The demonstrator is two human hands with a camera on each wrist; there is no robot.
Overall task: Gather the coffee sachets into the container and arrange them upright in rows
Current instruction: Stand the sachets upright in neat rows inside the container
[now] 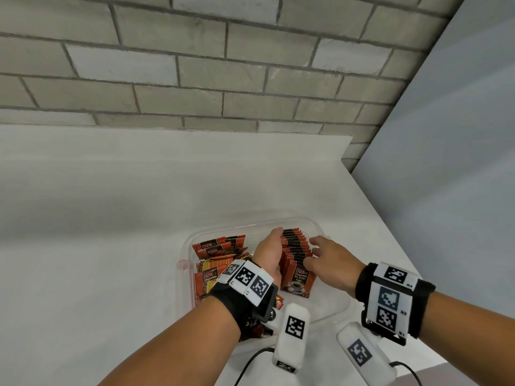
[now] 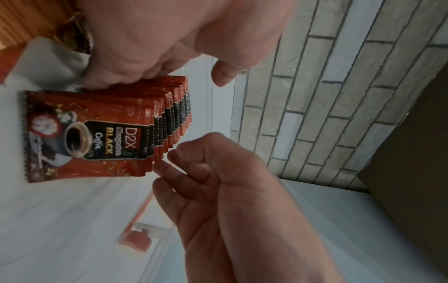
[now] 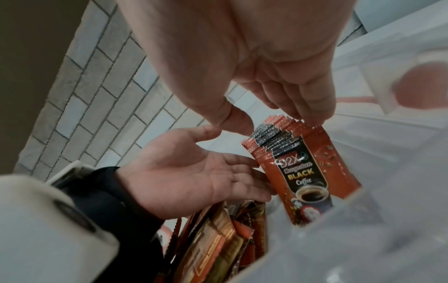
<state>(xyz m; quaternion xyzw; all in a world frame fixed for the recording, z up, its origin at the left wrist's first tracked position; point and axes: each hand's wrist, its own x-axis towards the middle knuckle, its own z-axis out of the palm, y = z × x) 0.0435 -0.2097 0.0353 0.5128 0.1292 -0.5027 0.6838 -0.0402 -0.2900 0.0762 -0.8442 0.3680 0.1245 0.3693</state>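
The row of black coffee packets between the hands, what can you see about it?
The row of black coffee packets stands upright and fanned in the clear container. They look like shiny red foil with black bands; the front one reads "D2X BLACK Coffee" above a pictured cup. The left hand and right hand touch its sides.

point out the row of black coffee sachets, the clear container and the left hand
row of black coffee sachets (image 1: pixel 296 247): head view, top edges mid-row.
clear container (image 1: pixel 331 312): head view, bare floor near its right wall.
left hand (image 1: pixel 269 250): head view, back of the hand.
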